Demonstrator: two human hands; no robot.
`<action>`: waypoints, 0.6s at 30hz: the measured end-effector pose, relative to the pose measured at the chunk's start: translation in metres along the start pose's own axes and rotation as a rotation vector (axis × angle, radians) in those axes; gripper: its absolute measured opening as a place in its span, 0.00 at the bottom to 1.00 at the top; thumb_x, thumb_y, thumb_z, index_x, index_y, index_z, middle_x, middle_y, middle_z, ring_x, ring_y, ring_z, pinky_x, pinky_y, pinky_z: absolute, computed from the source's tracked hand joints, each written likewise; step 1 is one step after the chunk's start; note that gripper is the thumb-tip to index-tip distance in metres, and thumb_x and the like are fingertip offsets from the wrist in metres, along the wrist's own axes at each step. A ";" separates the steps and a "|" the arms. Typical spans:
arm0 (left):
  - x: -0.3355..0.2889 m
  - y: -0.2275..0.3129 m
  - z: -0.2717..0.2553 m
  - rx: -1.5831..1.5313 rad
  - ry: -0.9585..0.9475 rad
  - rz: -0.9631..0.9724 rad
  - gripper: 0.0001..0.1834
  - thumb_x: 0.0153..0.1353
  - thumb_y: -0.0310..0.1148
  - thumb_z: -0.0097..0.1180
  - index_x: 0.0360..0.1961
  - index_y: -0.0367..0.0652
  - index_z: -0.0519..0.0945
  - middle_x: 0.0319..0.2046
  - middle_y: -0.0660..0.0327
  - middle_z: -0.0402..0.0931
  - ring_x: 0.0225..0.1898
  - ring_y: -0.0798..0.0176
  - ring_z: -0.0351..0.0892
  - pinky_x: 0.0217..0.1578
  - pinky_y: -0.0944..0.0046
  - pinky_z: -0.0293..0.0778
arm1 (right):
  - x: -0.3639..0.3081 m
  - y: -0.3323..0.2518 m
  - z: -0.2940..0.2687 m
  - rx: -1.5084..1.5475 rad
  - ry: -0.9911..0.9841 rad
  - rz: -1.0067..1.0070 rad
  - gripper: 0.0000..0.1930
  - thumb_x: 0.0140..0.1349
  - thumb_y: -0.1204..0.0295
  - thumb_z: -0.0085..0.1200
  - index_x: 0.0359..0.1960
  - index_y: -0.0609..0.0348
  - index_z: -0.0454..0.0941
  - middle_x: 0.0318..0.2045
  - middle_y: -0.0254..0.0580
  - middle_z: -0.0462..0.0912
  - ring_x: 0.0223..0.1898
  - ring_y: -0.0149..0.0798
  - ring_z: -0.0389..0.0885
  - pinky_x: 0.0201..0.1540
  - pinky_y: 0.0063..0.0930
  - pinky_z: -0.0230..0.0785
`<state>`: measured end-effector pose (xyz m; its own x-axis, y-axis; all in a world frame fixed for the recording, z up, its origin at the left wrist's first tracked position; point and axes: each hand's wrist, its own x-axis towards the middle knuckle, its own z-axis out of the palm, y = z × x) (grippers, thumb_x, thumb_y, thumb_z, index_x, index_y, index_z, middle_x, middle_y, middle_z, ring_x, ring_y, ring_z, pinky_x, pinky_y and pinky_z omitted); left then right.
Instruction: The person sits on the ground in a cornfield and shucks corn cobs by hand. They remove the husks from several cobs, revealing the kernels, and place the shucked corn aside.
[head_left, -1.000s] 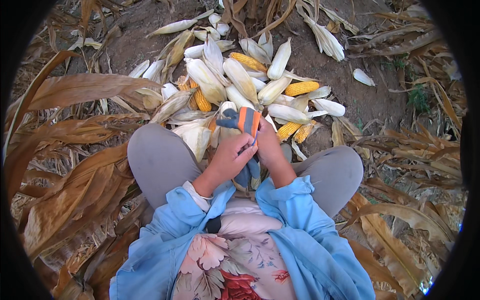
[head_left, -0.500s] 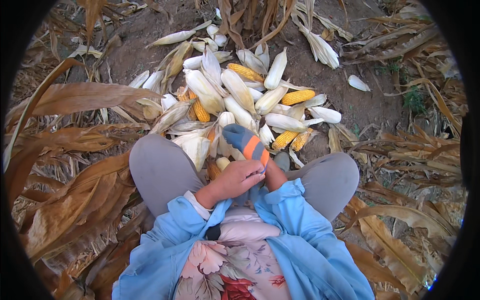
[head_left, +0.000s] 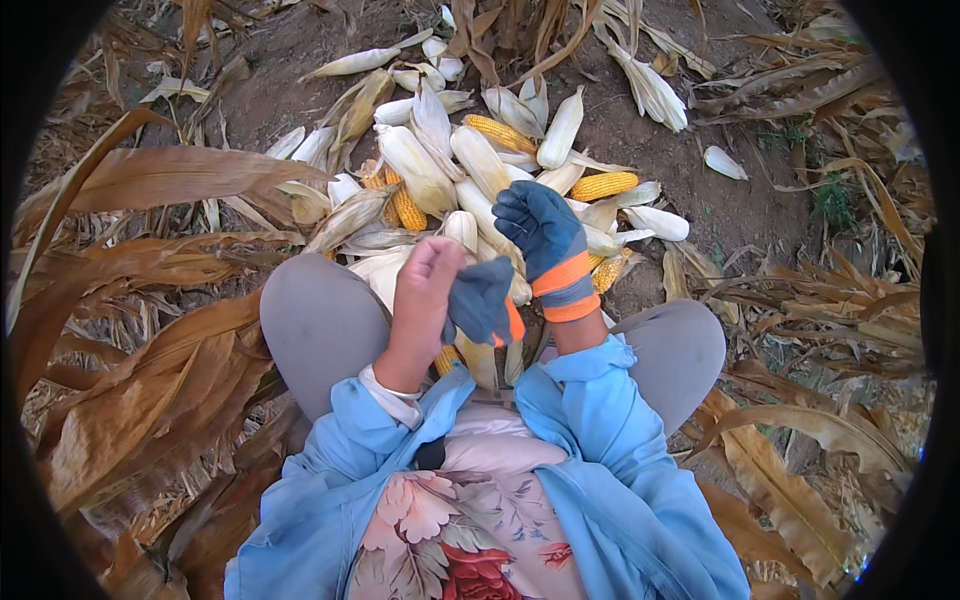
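Fingers (head_left: 438, 258) looked bent on both sides, but whether they gripped, I could not tell. Beyond them lay the corn pile (head_left: 412, 166); nearer were the gloved right hand (head_left: 547, 237) and bare left hand (head_left: 424, 288); between these, the loose glove (head_left: 480, 300) could drop if pinched weakly.

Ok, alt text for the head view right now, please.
A person's gloved right hand and bare left hand, with a second blue-and-orange glove between them, before a pile of corn ears, some showing yellow kernels. Dry leaves flank the scene.
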<state>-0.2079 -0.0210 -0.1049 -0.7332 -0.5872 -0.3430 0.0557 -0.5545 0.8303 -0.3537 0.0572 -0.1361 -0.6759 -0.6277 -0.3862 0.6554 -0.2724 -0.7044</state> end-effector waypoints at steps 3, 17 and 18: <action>0.004 0.007 -0.002 -0.228 0.053 -0.018 0.11 0.64 0.38 0.48 0.37 0.42 0.71 0.30 0.66 0.72 0.31 0.74 0.72 0.34 0.74 0.72 | -0.009 -0.029 0.020 -0.364 -0.113 -0.023 0.16 0.64 0.66 0.43 0.48 0.62 0.70 0.40 0.43 0.78 0.41 0.36 0.78 0.42 0.26 0.72; 0.024 0.049 0.005 -0.236 -0.161 -0.026 0.16 0.63 0.40 0.48 0.45 0.40 0.69 0.41 0.59 0.72 0.42 0.68 0.73 0.45 0.68 0.71 | -0.007 -0.094 0.065 -0.823 -0.500 0.106 0.17 0.54 0.70 0.57 0.43 0.68 0.75 0.35 0.36 0.79 0.37 0.25 0.75 0.41 0.19 0.69; 0.026 0.052 0.006 -0.221 -0.188 -0.038 0.17 0.64 0.41 0.46 0.45 0.39 0.69 0.42 0.57 0.73 0.43 0.66 0.73 0.46 0.66 0.70 | 0.001 -0.095 0.062 -0.810 -0.473 0.062 0.14 0.55 0.71 0.54 0.42 0.68 0.75 0.34 0.37 0.79 0.34 0.25 0.75 0.39 0.18 0.69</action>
<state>-0.2277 -0.0618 -0.0683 -0.8490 -0.4557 -0.2673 0.1571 -0.7008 0.6959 -0.3955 0.0368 -0.0326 -0.3238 -0.9037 -0.2802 0.1311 0.2505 -0.9592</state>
